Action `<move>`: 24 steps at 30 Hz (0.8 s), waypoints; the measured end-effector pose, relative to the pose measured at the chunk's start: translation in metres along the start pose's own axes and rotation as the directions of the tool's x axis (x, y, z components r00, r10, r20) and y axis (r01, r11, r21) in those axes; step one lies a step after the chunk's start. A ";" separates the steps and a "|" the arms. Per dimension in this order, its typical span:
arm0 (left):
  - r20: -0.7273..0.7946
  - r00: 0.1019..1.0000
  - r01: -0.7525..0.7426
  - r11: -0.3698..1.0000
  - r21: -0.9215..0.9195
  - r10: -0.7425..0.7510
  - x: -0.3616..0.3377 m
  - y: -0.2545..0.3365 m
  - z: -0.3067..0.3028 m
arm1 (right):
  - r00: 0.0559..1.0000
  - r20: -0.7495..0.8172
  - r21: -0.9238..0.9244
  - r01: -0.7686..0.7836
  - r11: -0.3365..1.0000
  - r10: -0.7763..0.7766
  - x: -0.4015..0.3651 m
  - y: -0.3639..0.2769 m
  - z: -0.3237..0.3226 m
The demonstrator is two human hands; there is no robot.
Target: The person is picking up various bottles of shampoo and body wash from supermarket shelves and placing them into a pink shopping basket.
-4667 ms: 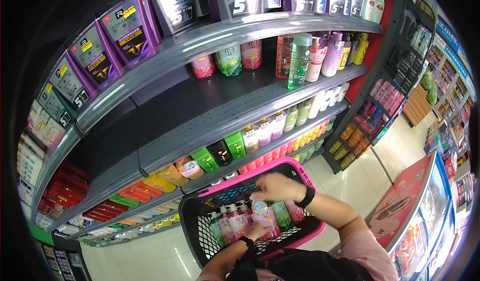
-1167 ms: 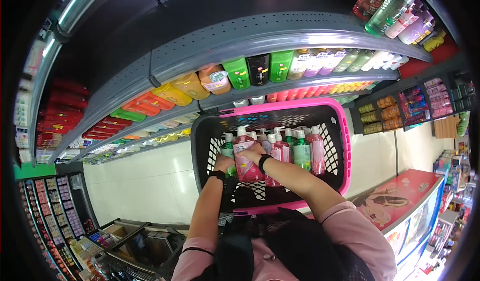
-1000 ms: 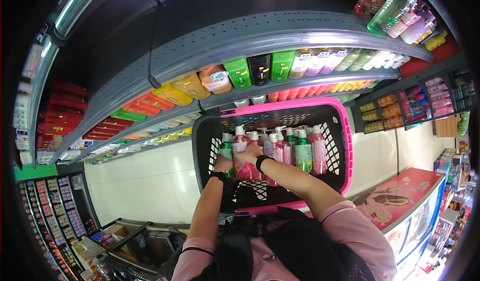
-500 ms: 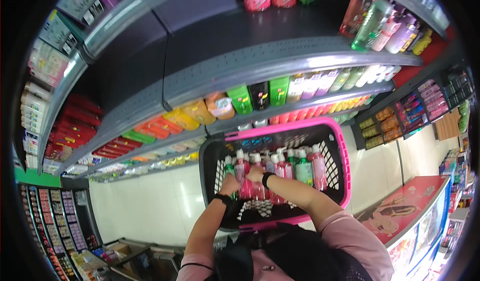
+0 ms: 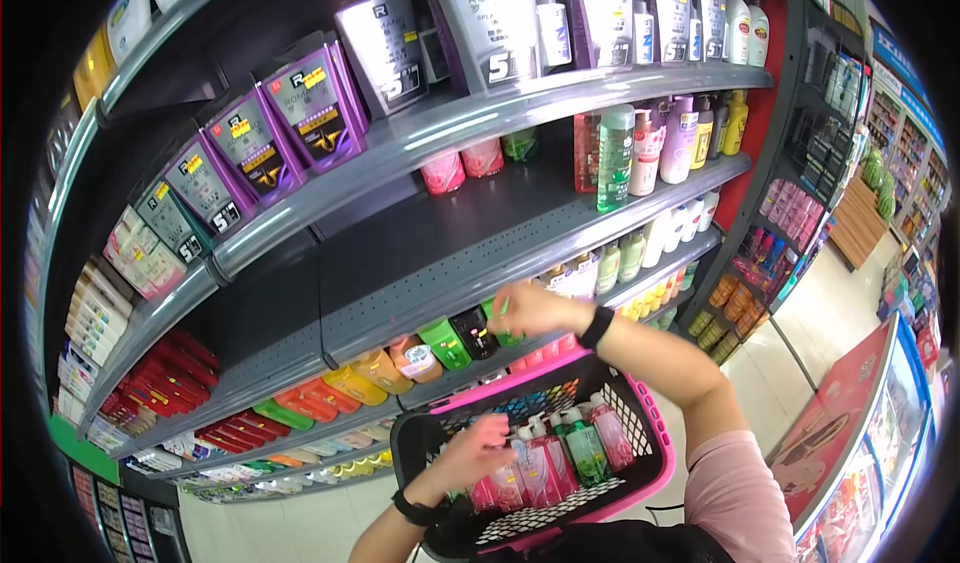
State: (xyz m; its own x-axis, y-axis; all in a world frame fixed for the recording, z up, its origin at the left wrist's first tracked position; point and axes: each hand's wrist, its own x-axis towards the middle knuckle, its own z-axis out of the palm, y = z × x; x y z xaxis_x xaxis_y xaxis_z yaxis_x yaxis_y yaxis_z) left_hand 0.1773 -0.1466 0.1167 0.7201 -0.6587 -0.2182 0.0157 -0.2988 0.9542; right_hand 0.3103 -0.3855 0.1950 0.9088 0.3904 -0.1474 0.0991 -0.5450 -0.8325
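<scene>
My left hand point(image 5: 478, 450) hangs over the left part of a black basket with a pink rim point(image 5: 655, 418), its fingers apart and slightly bent, with nothing visible in them. Just beneath and beside it stand pink pump bottles point(image 5: 545, 468) and a green bottle point(image 5: 587, 453). My right hand point(image 5: 535, 311) is raised beyond the basket, in front of the shelf edge, its fingers curled; what they hold, if anything, is hidden. Behind its fingertips a green box point(image 5: 500, 331) shows in part, next to a black box point(image 5: 473, 333).
Shelves curve across the view, with silver and purple packs point(image 5: 310, 103) on the upper shelf point(image 5: 430, 113). Pink containers point(image 5: 443, 171) and a clear green bottle point(image 5: 614, 158) stand on the middle one. At the lower right is a red-topped display case point(image 5: 835, 418).
The view has tilted up toward the shelves. My right hand has lifted from the bottles to the shelf edge. My left hand has come up off the bottles and its fingers have opened.
</scene>
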 end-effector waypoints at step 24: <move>-0.331 0.743 0.168 0.316 0.934 0.582 0.156 0.048 -0.076 | 0.288 -0.725 -0.654 -0.003 0.756 -0.626 0.285 0.027 -0.213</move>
State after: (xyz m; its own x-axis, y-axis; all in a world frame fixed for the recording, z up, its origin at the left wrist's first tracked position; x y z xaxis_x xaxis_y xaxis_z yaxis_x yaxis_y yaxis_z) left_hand 0.3432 -0.2107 0.1439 0.7737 -0.4348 0.4608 -0.5215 -0.8501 0.0734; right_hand 0.6587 -0.4468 0.2441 0.4932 -0.0846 0.8658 0.3378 -0.8986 -0.2802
